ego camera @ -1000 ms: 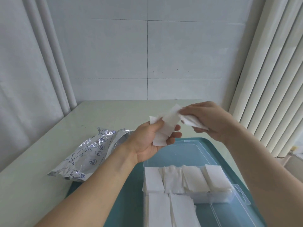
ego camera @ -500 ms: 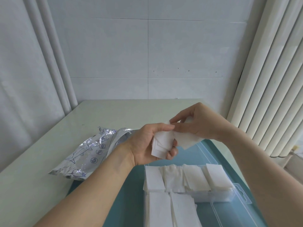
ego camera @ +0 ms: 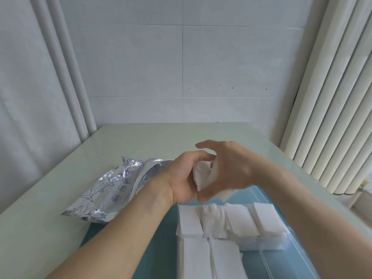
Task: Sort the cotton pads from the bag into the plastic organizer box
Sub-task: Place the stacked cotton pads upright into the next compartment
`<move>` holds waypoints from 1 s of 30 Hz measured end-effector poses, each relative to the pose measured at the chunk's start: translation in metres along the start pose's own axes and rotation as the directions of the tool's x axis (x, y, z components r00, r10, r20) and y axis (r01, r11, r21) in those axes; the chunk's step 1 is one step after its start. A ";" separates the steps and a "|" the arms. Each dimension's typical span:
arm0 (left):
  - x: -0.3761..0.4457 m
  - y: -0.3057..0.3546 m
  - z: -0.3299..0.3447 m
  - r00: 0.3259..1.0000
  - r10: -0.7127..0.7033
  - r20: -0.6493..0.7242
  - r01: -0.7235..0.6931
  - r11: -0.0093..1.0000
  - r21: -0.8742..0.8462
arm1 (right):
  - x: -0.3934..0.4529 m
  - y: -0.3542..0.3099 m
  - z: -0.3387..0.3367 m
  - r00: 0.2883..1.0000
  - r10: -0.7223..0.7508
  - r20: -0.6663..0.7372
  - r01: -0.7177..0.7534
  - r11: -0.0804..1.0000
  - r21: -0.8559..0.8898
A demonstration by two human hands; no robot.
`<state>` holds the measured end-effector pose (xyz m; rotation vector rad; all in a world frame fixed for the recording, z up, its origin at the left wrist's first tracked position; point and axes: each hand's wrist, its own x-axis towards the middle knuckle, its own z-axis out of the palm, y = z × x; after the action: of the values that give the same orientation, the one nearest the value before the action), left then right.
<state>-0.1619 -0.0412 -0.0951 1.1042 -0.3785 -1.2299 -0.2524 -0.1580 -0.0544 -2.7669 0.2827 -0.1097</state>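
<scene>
Both hands meet above the table, just beyond the clear plastic organizer box (ego camera: 267, 241). My left hand (ego camera: 182, 178) grips a small stack of white cotton pads (ego camera: 202, 175), fingers curled round it. My right hand (ego camera: 227, 170) covers the stack from the right, thumb and fingers pinching the pads, the index finger raised. Part of the stack is hidden between the palms. The box holds rows of white cotton pads (ego camera: 219, 219) in its compartments. The silver foil bag (ego camera: 112, 190) with blue fish drawings lies open on the left.
The box sits on a teal mat (ego camera: 157, 238) over a pale green table (ego camera: 60, 178). A tiled wall closes the back, curtains hang at left, and vertical blinds (ego camera: 332, 117) stand at right.
The hands have closed together. The pads that the right hand held fanned out apart from the left are now pressed into the stack in the left hand.
</scene>
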 end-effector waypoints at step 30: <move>0.001 0.004 -0.011 0.977 0.213 0.025 -0.215 0.972 0.095 | 0.004 0.028 -0.017 0.960 0.081 -0.266 0.012 0.943 0.331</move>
<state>-0.1509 -0.0369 -0.0968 1.1068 -0.5595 -1.0376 -0.2559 -0.1906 -0.0484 -2.4070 0.3490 -0.4927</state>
